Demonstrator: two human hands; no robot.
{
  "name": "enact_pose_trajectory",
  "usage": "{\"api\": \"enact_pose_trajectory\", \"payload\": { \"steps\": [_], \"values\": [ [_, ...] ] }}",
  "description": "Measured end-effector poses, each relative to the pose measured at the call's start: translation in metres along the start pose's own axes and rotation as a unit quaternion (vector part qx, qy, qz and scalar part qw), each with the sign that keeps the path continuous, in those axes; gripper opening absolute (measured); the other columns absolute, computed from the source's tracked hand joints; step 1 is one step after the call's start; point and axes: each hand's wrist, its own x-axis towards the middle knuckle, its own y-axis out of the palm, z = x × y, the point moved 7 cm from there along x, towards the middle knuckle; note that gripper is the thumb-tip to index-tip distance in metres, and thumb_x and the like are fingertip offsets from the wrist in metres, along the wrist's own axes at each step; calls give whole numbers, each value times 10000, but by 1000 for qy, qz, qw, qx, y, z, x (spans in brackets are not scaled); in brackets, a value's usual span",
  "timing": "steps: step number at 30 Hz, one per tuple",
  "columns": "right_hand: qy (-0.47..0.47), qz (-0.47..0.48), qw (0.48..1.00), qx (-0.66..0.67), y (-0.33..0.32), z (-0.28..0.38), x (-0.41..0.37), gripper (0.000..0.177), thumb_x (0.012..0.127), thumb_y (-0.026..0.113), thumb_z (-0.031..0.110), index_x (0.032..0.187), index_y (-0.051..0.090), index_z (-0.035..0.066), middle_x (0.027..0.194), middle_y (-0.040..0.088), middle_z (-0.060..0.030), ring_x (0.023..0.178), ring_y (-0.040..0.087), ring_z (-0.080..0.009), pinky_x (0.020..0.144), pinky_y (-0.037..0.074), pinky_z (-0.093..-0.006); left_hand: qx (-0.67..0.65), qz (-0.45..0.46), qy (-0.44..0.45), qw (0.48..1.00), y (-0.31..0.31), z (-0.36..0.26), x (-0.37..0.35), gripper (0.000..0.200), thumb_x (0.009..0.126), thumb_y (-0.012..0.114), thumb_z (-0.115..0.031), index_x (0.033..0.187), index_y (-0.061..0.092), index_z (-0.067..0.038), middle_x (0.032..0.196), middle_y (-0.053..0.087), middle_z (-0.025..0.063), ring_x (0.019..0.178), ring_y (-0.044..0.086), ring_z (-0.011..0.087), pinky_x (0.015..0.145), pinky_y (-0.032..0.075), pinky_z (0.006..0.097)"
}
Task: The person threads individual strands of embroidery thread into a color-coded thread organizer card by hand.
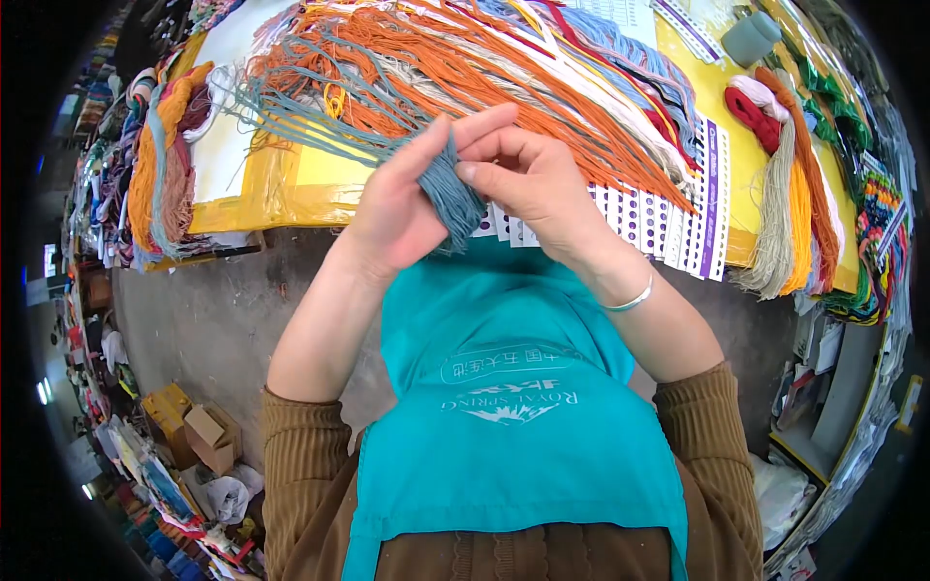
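Note:
A bundle of grey-blue embroidery thread [451, 198] lies across my left hand [402, 203], gripped near the thumb. Its cut ends hang below the palm, and its long strands run away to the upper left over the table. My right hand [531, 184] is at the bundle's right side, thumb and index finger pinched on some of its strands. Under and beyond my hands spreads a thick layer of orange thread [542, 116], with white, yellow, red and light blue hanks behind it.
White punched thread cards [668, 228] with purple print lie at the table's front edge. Hanks of thread hang over the yellow table [310, 189] at left and right, including an orange hank [145, 184]. A grey-green cup-like object [751, 39] stands back right. Cardboard boxes [211, 436] sit on the floor.

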Motion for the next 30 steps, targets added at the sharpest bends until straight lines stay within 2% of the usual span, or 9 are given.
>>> {"api": "enact_pose_trajectory", "payload": {
  "steps": [1, 4, 7, 10, 13, 19, 22, 25, 30],
  "values": [
    [25, -21, 999, -12, 1, 0, -3, 138, 882, 672, 95, 1000, 654, 26, 877, 657, -32, 612, 514, -44, 539, 402, -189, 20, -3, 2, 1000, -1, 3, -1, 641, 1030, 319, -411, 1434, 334, 85, 1478, 401, 156, 1325, 433, 240, 1085, 366, 365],
    [54, -63, 987, 139, -6, -9, -10, 78, 853, 674, 68, 908, 657, 16, 815, 654, -41, 550, 483, -65, 518, 396, -210, 11, -2, -5, 1000, 0, 3, -7, 646, 1027, 322, -421, 1428, 345, 85, 1381, 502, 155, 1257, 503, 240, 1062, 394, 365],
    [35, -18, 968, 249, -8, -3, -13, 38, 867, 650, 53, 888, 632, 27, 852, 673, -81, 506, 448, -52, 456, 343, -188, -19, 34, -13, 999, -7, 4, -10, 603, 1020, 353, -392, 1382, 414, 86, 1236, 595, 146, 1153, 578, 232, 1030, 427, 364],
    [7, -24, 965, 260, -15, 0, -15, 38, 883, 631, 54, 900, 611, 26, 858, 688, -108, 491, 446, -44, 435, 324, -175, -13, -58, -5, 998, -21, 9, -12, 511, 1001, 430, -323, 1305, 494, 83, 1124, 641, 131, 1064, 615, 221, 990, 461, 367],
    [11, -63, 984, 168, -23, -6, -16, 65, 891, 633, 70, 909, 594, 23, 832, 692, -108, 496, 447, -41, 442, 331, -176, -17, -142, 19, 989, -18, 6, -14, 380, 966, 538, -240, 1213, 583, 45, 1075, 661, 96, 986, 636, 187, 916, 497, 343],
    [-21, -55, 994, 97, -22, -7, -15, 91, 888, 641, 78, 943, 593, 23, 795, 685, -84, 509, 454, -35, 449, 327, -175, 44, -150, 54, 986, -24, 8, -14, 335, 889, 643, -91, 1204, 610, 18, 1015, 669, 71, 906, 642, 159, 841, 523, 301],
    [-10, -57, 994, 91, -20, -8, -16, 67, 914, 624, 76, 949, 596, 26, 796, 677, -83, 515, 434, -37, 456, 311, -182, 65, -179, 69, 979, -25, 6, -14, 328, 877, 641, -65, 1195, 622, 13, 1002, 670, 61, 900, 636, 147, 815, 522, 279],
    [3, -61, 992, 108, -21, -9, -16, 85, 885, 645, 77, 941, 598, 32, 802, 681, -67, 527, 463, -34, 459, 332, -178, 70, -162, 56, 983, -22, 6, -13, 329, 862, 633, -56, 1183, 628, 18, 1005, 670, 62, 889, 634, 147, 824, 515, 285],
    [10, -71, 990, 125, -24, -9, -17, 80, 885, 647, 85, 930, 598, 41, 765, 652, -33, 545, 464, -31, 464, 329, -179, 79, -166, 70, 980, -22, 5, -12, 455, 843, 597, -83, 1275, 536, 47, 921, 622, 38, 889, 607, 157, 858, 484, 303]
  ]
}}
